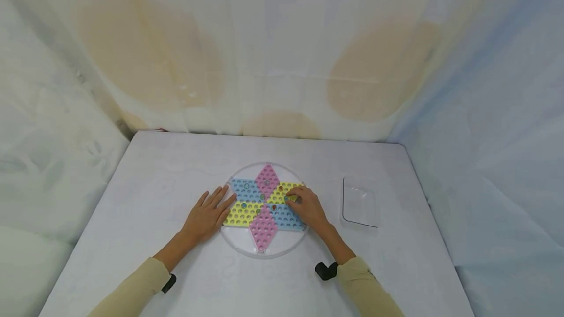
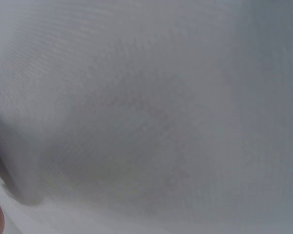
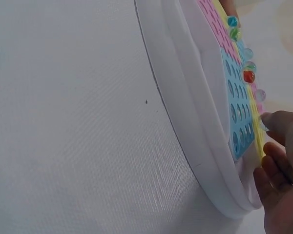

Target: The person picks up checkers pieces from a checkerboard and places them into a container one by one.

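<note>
A round Chinese checkers board (image 1: 264,254) with a pink, blue and yellow star of holes lies on the table. Several glass marbles sit in its holes, among them a red one (image 3: 249,76) and a green one (image 3: 235,34). My left hand (image 1: 207,218) lies flat with spread fingers, its fingertips over the board's left rim. At the right yellow section, my right hand (image 1: 308,207) pinches a clear bluish marble (image 3: 263,125) between thumb and fingers, close over the holes. In the left wrist view only a sliver of skin shows at the lower left corner.
A clear square plastic box (image 1: 360,204) stands right of the board, beyond my right hand. White cloth covers the table (image 1: 176,160). Hanging fabric (image 1: 277,62) encloses the back and both sides.
</note>
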Tool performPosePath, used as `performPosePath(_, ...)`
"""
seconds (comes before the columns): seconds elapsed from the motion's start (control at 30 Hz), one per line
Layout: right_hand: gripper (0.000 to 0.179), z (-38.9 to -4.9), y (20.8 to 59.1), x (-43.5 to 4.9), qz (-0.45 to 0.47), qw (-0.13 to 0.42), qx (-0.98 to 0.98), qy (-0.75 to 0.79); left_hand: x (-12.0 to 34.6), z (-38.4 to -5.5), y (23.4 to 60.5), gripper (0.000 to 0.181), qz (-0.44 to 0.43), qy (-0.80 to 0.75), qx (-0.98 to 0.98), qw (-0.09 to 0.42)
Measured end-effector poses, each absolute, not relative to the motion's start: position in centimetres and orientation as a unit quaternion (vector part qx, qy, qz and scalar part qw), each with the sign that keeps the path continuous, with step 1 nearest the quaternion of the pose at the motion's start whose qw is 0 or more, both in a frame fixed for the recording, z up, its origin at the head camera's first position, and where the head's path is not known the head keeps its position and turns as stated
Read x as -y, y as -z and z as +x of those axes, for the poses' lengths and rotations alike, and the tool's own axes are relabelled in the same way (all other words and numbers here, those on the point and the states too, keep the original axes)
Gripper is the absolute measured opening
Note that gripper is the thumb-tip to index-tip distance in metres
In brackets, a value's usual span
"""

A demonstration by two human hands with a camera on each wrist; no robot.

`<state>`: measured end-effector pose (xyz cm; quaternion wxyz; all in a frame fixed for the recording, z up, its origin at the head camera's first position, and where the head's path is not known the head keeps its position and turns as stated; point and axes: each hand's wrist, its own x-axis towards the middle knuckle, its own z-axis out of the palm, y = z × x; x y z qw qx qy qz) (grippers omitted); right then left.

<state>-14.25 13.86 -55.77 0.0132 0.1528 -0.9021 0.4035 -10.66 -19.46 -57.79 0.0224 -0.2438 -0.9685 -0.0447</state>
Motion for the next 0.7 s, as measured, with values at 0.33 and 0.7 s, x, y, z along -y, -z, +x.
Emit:
performPosePath(0.33, 0.019, -13.8, 54.9, -13.7, 0.160, 0.041, 0.886, -0.434, 19.4, -10.6, 57.7, 0.056, -0.245, 0.054, 0.967, 0.028)
performPosePath(0.7, 0.021, -13.7, 53.0, -14.1, 0.122, 0.036, 0.848, -0.514, 19.5, -10.6, 57.8, 0.056, -0.238, 0.046, 0.970, 0.014)
